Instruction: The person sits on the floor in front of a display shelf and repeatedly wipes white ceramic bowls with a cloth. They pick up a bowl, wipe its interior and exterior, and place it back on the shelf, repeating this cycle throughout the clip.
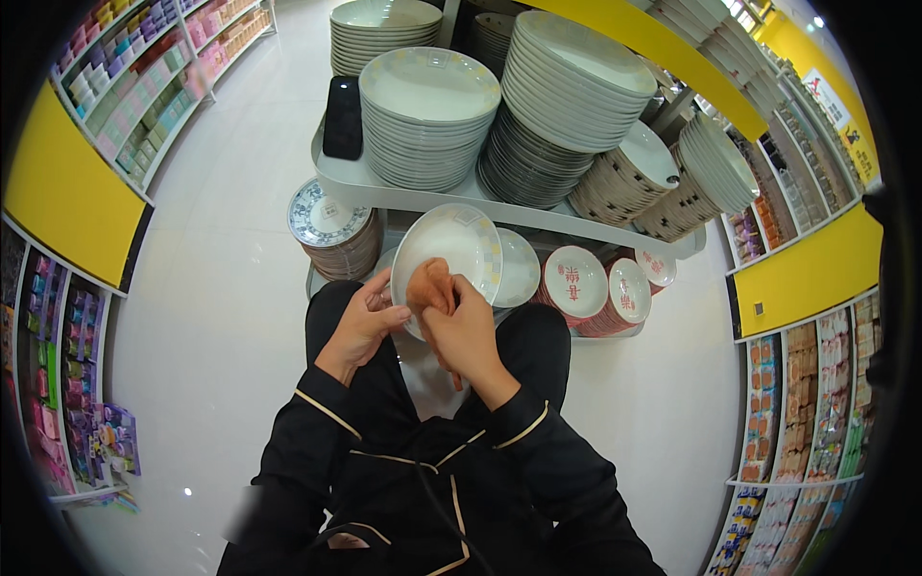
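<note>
My left hand (pixel 366 322) grips the left rim of a white ceramic plate (pixel 461 237) with a yellow and grey squared border, its thumb at the lower edge. Bunched in my right hand (pixel 461 324) is an orange-brown cloth (pixel 431 286), which lies against the plate's inner face; one end of it hangs below the hand. The plate is tilted over my knees, in front of the display's lower shelf. Just to its right, a similar white plate (pixel 520 266) rests on that shelf.
Stacked plates (pixel 431 93) and a black phone (pixel 343 119) stand on the upper shelf (pixel 461 205). Below are blue-patterned plates (pixel 330 216) at left and red-marked dishes (pixel 574 282) at right. Stocked racks line both sides, with a yellow panel (pixel 72 194) at left.
</note>
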### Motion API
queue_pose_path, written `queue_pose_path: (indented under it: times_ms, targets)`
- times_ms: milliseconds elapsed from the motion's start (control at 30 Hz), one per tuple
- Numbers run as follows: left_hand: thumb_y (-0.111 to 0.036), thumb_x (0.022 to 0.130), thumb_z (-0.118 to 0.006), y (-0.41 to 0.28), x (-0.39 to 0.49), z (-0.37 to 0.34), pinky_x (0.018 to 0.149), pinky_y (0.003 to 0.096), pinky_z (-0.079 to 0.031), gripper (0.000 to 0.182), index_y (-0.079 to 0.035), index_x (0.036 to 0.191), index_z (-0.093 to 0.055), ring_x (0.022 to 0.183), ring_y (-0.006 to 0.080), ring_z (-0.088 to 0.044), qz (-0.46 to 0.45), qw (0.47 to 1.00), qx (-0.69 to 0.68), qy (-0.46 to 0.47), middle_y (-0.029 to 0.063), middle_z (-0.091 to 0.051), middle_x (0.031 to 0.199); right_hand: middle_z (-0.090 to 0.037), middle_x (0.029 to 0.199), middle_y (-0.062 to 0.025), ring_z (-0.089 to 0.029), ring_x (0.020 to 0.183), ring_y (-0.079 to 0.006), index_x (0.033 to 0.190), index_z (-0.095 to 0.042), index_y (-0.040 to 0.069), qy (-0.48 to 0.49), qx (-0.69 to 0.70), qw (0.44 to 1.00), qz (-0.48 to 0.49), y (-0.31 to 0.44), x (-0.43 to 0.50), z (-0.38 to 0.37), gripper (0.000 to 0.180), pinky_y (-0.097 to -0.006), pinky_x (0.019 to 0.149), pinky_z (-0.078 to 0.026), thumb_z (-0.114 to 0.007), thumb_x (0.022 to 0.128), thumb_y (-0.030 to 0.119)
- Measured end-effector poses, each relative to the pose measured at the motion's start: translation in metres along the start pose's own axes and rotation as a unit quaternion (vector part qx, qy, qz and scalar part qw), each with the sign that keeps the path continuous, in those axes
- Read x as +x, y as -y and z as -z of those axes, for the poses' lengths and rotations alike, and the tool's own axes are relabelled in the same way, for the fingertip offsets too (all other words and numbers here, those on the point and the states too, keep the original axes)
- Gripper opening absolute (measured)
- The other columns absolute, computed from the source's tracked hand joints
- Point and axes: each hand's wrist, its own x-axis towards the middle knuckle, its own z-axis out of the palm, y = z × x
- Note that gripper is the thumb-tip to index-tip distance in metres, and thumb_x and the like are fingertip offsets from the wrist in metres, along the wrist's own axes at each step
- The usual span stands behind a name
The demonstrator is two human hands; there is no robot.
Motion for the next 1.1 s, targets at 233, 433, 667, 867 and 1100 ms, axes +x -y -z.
queue_pose_path:
  times_ms: [233, 433, 667, 867, 1100]
  targets:
    - [-0.012, 0.088, -0.086, 0.0, 0.002, -0.005, 0.103, 0.0333, -0.056, 0.087, -0.003, 0.162, -0.04, 0.128, 0.0194, -0.065, 0.013, 0.999, 0.0, 0.03, 0.0106, -0.064, 0.144, -0.068, 0.131, -0.013, -0.068, 0.12, -0.0267, 0.136, -0.058, 0.0, 0.129, 0.542, 0.825, -0.096, 0.007, 0.029, 0.027, 0.042, -0.0408, 0.103, -0.057, -0.064, 0.095, -0.005]
    - [-0.015, 0.09, -0.083, -0.003, -0.002, 0.001, 0.104, 0.0394, -0.058, 0.084, -0.003, 0.161, -0.04, 0.129, 0.0222, -0.066, 0.033, 0.998, -0.055, 0.016, 0.0108, -0.063, 0.146, -0.062, 0.145, -0.0141, -0.061, 0.135, -0.0322, 0.144, -0.055, 0.002, 0.088, 0.626, 0.773, -0.052, -0.002, 0.013, 0.057, 0.053, -0.0521, 0.117, -0.047, -0.057, 0.092, -0.007]
    - [-0.018, 0.092, -0.074, -0.002, -0.003, 0.005, 0.119, 0.0512, -0.046, 0.08, -0.002, 0.161, -0.038, 0.14, 0.0302, -0.058, -0.009, 0.988, -0.155, -0.013, 0.0163, -0.057, 0.153, -0.061, 0.082, -0.0087, -0.058, 0.07, -0.0211, 0.108, -0.06, -0.004, -0.028, 0.498, 0.861, -0.1, -0.014, -0.031, 0.088, 0.047, -0.0342, 0.07, -0.05, -0.038, 0.105, 0.038]
    - [-0.011, 0.083, -0.079, 0.006, -0.005, 0.007, 0.117, 0.0506, -0.049, 0.088, 0.003, 0.159, -0.038, 0.137, 0.0338, -0.061, 0.052, 0.993, -0.106, 0.024, 0.0205, -0.058, 0.151, -0.074, 0.117, -0.0078, -0.069, 0.104, -0.014, 0.131, -0.065, -0.004, 0.029, 0.258, 0.963, -0.069, -0.043, -0.072, 0.066, 0.032, -0.0298, 0.095, -0.054, -0.055, 0.111, 0.02]
    - [-0.025, 0.087, -0.086, -0.006, -0.011, 0.001, 0.115, 0.0566, -0.049, 0.091, -0.002, 0.16, -0.039, 0.139, 0.0345, -0.059, 0.169, 0.971, -0.079, 0.15, 0.0205, -0.058, 0.151, -0.075, 0.106, -0.0061, -0.07, 0.095, -0.0145, 0.118, -0.069, -0.004, -0.022, 0.354, 0.928, -0.119, -0.063, -0.119, 0.091, 0.023, -0.0296, 0.082, -0.056, -0.06, 0.107, 0.014]
